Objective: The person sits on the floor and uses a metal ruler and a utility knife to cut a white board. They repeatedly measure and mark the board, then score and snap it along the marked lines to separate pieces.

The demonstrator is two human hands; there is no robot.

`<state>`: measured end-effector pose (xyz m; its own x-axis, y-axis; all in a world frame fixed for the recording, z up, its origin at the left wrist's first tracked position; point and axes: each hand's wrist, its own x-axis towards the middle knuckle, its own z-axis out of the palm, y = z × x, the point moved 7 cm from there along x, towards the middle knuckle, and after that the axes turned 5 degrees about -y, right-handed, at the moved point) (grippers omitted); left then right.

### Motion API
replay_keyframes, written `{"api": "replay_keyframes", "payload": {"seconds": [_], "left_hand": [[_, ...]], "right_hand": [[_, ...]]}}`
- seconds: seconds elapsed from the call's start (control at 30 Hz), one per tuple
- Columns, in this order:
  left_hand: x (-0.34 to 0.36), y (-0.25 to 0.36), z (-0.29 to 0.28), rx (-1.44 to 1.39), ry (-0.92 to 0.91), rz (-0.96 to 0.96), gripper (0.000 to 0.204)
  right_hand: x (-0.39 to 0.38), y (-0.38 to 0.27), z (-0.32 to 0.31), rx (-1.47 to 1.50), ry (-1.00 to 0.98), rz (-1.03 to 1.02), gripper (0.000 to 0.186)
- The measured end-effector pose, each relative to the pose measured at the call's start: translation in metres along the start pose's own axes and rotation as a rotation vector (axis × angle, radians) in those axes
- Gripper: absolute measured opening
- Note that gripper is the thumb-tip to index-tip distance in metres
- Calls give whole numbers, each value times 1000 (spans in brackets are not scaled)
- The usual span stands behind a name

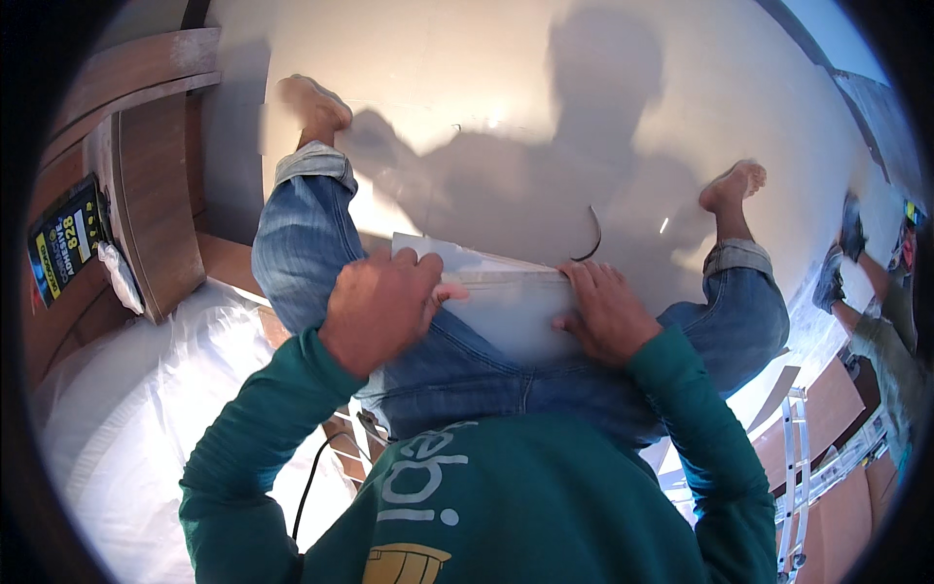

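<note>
A pale, flat panel (491,313) lies across my lap, between my legs, with a thin layered edge on its far side. My left hand (384,304) grips its left end, fingers curled over the far edge and thumb toward the middle. At the right end, my right hand (605,310) has its fingers bent over that same edge, with the thumb on the near face. The palms and the panel's underside are hidden. Just beyond the right hand, a thin dark curved strip (595,234) shows against the pale surface.
Brown wooden boards (156,195) stand at the left with a dark printed package (66,243). Clear plastic sheeting (195,389) covers the lower left, where a black cable (309,487) runs. At right are a metal ladder (796,467) and another person's leg (866,331).
</note>
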<state>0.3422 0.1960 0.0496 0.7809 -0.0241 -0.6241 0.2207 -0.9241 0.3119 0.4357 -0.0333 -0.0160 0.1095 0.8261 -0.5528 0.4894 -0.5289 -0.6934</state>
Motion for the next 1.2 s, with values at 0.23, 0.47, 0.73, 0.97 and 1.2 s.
{"api": "replay_keyframes", "payload": {"seconds": [0.23, 0.47, 0.73, 0.97, 1.2], "left_hand": [[8, -11, 9, -59, -23, 34, 39], [15, -17, 10, -20, 43, 101, 43], [-9, -8, -11, -34, 33, 32, 42], [6, -25, 9, -103, 25, 52, 43], [14, -33, 17, -34, 74, 94, 48]], "right_hand": [[0, 4, 2, -16, -18, -14, 62], [7, 5, 2, 61, -117, 28, 68], [12, -11, 7, -77, 1, -46, 69], [21, 2, 16, -57, -133, 52, 61], [26, 2, 12, -32, -238, 121, 58]]}}
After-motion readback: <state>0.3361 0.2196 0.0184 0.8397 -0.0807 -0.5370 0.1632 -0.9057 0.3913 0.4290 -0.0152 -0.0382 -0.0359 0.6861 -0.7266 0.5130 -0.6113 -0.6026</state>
